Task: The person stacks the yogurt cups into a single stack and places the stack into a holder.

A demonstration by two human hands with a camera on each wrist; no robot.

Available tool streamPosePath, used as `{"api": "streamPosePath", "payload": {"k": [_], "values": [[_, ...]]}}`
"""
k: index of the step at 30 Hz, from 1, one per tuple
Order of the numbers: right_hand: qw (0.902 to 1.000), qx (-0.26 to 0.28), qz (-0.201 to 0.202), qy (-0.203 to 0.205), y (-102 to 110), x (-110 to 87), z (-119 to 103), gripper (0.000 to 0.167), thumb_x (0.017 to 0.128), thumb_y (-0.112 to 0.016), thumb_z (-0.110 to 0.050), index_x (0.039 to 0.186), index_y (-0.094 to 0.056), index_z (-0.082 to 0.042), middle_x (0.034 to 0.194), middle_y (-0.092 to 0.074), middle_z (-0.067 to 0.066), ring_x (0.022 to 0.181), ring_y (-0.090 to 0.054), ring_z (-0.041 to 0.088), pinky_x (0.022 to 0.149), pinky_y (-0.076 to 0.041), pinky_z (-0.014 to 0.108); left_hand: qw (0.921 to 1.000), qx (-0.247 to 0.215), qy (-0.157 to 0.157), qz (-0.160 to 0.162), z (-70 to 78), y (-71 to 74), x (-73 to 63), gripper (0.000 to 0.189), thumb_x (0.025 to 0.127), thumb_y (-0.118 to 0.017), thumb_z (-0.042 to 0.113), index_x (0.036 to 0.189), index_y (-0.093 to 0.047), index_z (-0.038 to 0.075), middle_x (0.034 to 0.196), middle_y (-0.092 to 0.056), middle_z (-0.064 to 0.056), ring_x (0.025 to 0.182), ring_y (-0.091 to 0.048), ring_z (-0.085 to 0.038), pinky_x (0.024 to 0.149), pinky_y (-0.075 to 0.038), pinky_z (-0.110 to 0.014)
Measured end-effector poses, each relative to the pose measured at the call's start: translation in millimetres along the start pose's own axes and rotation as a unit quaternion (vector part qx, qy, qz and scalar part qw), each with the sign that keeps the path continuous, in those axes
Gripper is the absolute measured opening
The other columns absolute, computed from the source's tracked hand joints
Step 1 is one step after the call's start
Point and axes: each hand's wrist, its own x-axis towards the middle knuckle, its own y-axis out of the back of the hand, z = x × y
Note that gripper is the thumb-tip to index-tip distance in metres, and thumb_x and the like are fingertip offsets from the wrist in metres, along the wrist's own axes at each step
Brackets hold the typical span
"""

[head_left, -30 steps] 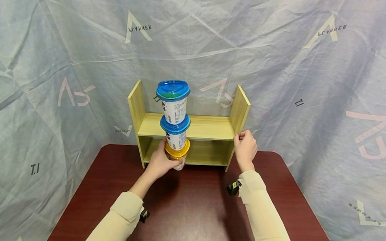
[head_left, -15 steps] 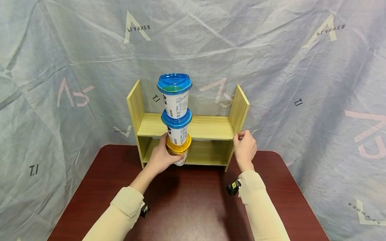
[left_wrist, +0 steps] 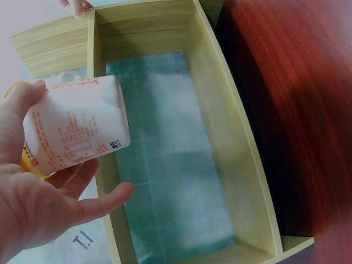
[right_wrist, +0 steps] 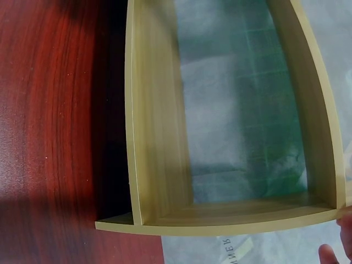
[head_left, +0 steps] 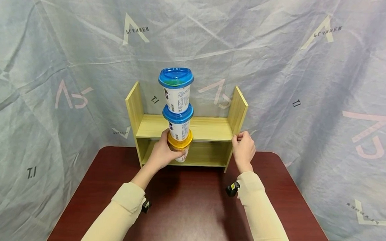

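A stack of three lidded cups stands upright in the air before the wooden shelf (head_left: 212, 128). At the bottom is a yellow-lidded cup (head_left: 180, 154), gripped by my left hand (head_left: 161, 151) with the thumb at its near side. On it sits a blue-lidded cup (head_left: 179, 130), and a second blue-lidded cup (head_left: 177, 98) tops the stack. The left wrist view shows the white body of the yellow-lidded cup (left_wrist: 77, 121) between thumb and fingers. My right hand (head_left: 244, 149) pinches the shelf's right side panel near the upper board; only its fingertips (right_wrist: 345, 225) show in the right wrist view.
The shelf has tall side panels (head_left: 135, 107) and two boards, with an open back. It stands at the rear of a dark red table (head_left: 189, 206). A grey printed cloth (head_left: 263, 66) hangs close behind and around the table.
My left hand has raised the cup stack and shifted it slightly right. The right hand keeps its place on the shelf panel; the head view has moved slightly.
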Motion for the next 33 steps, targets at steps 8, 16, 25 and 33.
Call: {"api": "streamPosePath", "payload": {"k": [8,16,25,33], "values": [[1.0000,0.002,0.006,0.004,0,-0.4,1,0.015,0.095,-0.068,-0.020,0.092,-0.064,-0.005,0.090,-0.071,0.013,0.076,-0.066,0.038,0.067,-0.050,0.052,0.9999,-0.010,-0.013,0.001,8.0,0.9,6.4,0.101,0.077,-0.090,0.028,0.154,-0.027,0.012,0.139,-0.056,-0.014,0.120,-0.059,-0.031,0.103,-0.047,-0.049],[0.9999,0.001,0.007,0.010,0,-0.8,0,0.015,0.095,-0.068,-0.019,0.091,-0.064,-0.006,0.089,-0.071,0.013,0.073,-0.065,0.037,0.065,-0.050,0.051,0.9998,-0.021,-0.002,-0.003,12.3,2.3,12.4,0.102,0.076,-0.090,0.030,0.154,-0.026,0.015,0.138,-0.056,-0.012,0.120,-0.059,-0.030,0.103,-0.047,-0.047],[0.9999,-0.001,0.008,0.008,-1,-1.3,2,0.014,0.095,-0.068,-0.019,0.091,-0.064,-0.005,0.089,-0.071,0.014,0.073,-0.066,0.038,0.065,-0.050,0.052,0.9997,-0.023,-0.002,-0.009,16.0,1.5,19.1,0.102,0.078,-0.089,0.032,0.155,-0.024,0.015,0.139,-0.055,-0.012,0.120,-0.059,-0.029,0.102,-0.048,-0.047],[0.9999,-0.003,0.010,0.008,-2,-0.5,3,0.015,0.095,-0.068,-0.019,0.091,-0.064,-0.006,0.090,-0.071,0.013,0.074,-0.066,0.038,0.066,-0.050,0.052,0.9996,-0.025,-0.007,-0.012,22.7,4.2,24.2,0.101,0.079,-0.088,0.030,0.155,-0.024,0.015,0.139,-0.055,-0.012,0.121,-0.058,-0.029,0.102,-0.048,-0.046]]}}
